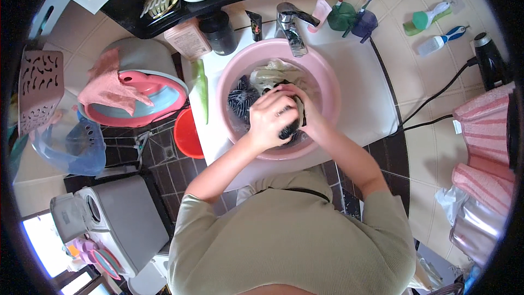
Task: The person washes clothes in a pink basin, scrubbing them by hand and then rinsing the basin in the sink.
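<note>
A round pink plastic basin (333, 102) stands on the white washbasin counter (364, 102), beneath the chrome faucet (291, 28). Both my hands are over the basin, closed around a bunched black piece of cloth (290, 130). My left hand (272, 116) lies across it, with a ring-like dark shape on a finger. My right hand (305, 104) presses from the other side, its fingertips partly hidden. In the basin's water lie a pale, cream-coloured cloth (274, 73) behind my hands and a dark blue patterned cloth (242, 98) beside them.
A green comb (200, 90) lies at the counter's left edge, above a red bucket (188, 133). Bottles and a black tube (254, 26) stand behind the basin. Toothbrush cups (342, 17) hang at the back right. A black cord (430, 86) runs down the right wall.
</note>
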Demonstrator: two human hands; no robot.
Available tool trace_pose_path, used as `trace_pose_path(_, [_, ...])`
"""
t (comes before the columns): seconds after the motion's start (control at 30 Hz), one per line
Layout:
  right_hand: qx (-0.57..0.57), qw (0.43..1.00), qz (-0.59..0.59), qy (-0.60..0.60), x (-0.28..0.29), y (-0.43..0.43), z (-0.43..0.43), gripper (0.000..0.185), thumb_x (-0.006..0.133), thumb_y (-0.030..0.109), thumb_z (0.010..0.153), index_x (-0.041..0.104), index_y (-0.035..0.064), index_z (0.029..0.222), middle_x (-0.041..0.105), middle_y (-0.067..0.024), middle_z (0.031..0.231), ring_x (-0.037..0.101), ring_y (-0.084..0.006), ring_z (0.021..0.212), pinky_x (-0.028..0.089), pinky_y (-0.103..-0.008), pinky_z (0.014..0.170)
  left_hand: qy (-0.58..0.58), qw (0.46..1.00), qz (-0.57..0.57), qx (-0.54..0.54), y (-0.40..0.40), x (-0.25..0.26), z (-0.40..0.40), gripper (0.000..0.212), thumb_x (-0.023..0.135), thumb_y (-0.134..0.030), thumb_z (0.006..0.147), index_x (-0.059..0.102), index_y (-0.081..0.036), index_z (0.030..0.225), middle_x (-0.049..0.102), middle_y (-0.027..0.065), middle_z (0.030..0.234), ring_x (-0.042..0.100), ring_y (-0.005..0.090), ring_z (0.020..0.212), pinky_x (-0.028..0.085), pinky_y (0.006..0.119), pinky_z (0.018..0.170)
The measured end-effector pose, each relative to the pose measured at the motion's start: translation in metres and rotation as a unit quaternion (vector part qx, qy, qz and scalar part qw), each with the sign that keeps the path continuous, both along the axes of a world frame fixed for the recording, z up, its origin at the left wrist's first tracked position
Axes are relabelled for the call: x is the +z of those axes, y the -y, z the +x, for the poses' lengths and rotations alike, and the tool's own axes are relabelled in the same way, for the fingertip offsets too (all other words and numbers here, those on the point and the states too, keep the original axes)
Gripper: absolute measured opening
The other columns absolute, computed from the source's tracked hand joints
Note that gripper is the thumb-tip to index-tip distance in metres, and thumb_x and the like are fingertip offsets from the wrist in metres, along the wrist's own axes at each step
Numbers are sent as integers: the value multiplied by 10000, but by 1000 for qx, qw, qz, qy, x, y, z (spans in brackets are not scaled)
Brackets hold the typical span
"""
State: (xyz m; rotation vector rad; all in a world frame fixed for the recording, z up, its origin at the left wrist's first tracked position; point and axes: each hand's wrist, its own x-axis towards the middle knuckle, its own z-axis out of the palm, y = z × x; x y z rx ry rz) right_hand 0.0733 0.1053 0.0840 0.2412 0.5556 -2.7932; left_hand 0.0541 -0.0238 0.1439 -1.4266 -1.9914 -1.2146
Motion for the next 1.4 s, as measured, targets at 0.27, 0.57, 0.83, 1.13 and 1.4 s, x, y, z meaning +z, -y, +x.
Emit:
trace_pose_path(0.27, [217,939,266,15,43,-16,-4,237,565,263,780,568,66,911,579,-8,825,536,-82,782,413,-198,723,-194,979,-43,-49,-8,5,24,118,541,-218,514,518,-185,625,509,-12,743,543,188,814,475,359,836])
trace_pose_path(0.57, [186,857,476,-72,28,-9,-21,215,590,173,670,491,82,837,463,12,707,452,-78,643,365,-202,600,-193,979,-30,-52,-12,-15,21,109,556,-217,534,509,-175,624,504,-16,730,537,186,785,472,335,795])
trace_pose_path(0.83, [135,948,284,57,7,-14,-17,156,503,243,831,544,108,766,517,6,686,499,-97,638,419,-236,618,-45,998,11,34,-2,-25,7,140,565,-187,543,510,-100,638,531,37,748,571,210,777,478,367,772])
trace_pose_path(1.13, [73,990,82,93,11,-10,-3,249,609,177,777,556,152,1019,585,-53,994,567,-188,926,457,-358,834,205,938,183,214,16,-58,4,213,574,25,551,494,-11,745,525,143,896,542,287,841,442,344,759])
trace_pose_path(1.4, [-147,965,217,25,17,0,11,402,652,66,732,476,63,1093,560,-86,1014,542,-209,961,419,-320,862,729,593,330,85,19,-70,5,467,616,-329,813,403,-146,1186,476,48,1120,443,173,1055,376,341,875])
